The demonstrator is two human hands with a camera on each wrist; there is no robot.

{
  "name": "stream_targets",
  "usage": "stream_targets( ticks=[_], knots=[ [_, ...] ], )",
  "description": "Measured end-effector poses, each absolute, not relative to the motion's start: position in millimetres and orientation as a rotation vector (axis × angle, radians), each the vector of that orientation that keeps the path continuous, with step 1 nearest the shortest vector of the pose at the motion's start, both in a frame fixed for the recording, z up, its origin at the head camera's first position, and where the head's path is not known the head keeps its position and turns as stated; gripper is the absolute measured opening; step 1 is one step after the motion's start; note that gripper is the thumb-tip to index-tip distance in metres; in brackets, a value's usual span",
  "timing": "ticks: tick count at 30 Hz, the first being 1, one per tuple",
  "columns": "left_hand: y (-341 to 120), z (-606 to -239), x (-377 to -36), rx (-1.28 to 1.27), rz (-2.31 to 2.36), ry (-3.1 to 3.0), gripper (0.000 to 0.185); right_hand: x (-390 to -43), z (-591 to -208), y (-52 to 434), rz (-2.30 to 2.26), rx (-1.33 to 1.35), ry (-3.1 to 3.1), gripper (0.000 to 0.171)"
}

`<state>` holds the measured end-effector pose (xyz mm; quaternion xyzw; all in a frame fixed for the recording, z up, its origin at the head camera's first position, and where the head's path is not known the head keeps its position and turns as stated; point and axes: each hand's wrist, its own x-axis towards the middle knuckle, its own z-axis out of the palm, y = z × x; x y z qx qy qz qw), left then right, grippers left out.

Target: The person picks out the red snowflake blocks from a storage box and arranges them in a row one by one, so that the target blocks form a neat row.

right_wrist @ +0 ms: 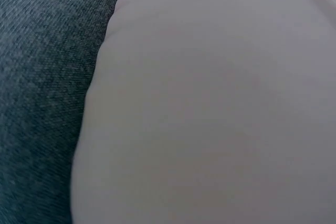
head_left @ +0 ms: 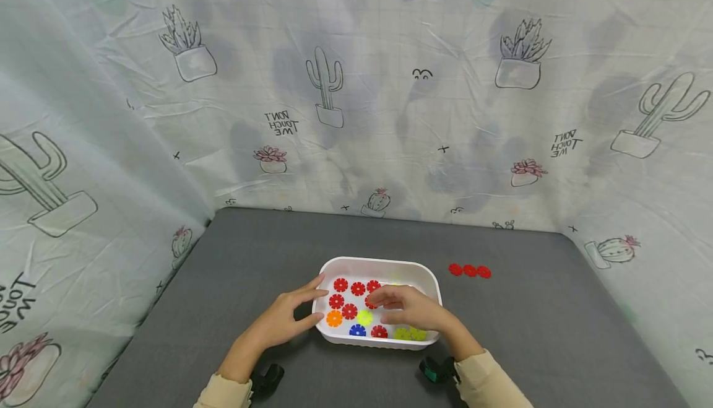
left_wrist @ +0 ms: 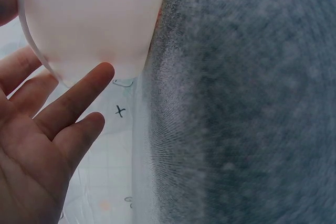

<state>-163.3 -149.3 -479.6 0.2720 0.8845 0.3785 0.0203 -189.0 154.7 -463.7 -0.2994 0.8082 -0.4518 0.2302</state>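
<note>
A white plastic tray (head_left: 384, 341) holds several notched discs: red discs (head_left: 349, 311), an orange disc (head_left: 334, 318), a blue disc (head_left: 358, 330) and yellow-green discs (head_left: 364, 317). My left hand (head_left: 284, 315) is at the tray's left end, thumb and fingers spread along its rim. In the left wrist view, fairly straight fingers (left_wrist: 79, 98) lie against the tray's outer wall (left_wrist: 100, 19). Over the tray's right half hovers my right hand (head_left: 414, 309), its fingers bent and the thumb apart from them. A red disc (head_left: 370, 302) lies by its fingertips, partly covered.
Three red discs (head_left: 470, 270) lie in a row on the grey table (head_left: 267, 241), right of the tray. A whitish curtain (head_left: 390, 117) printed with cacti stands behind the table and along its sides. The tray's wall (right_wrist: 210, 103) fills most of the right wrist view.
</note>
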Motion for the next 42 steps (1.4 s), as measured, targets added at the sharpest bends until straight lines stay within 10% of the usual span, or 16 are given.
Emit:
stream_targets(
  ticks=[42],
  knots=[
    [-148.0, -483.4, -162.4, 0.84, 1.17, 2.762, 0.047, -183.6, -479.5, 148.1, -0.881, -0.902, 2.403, 0.03]
  ],
)
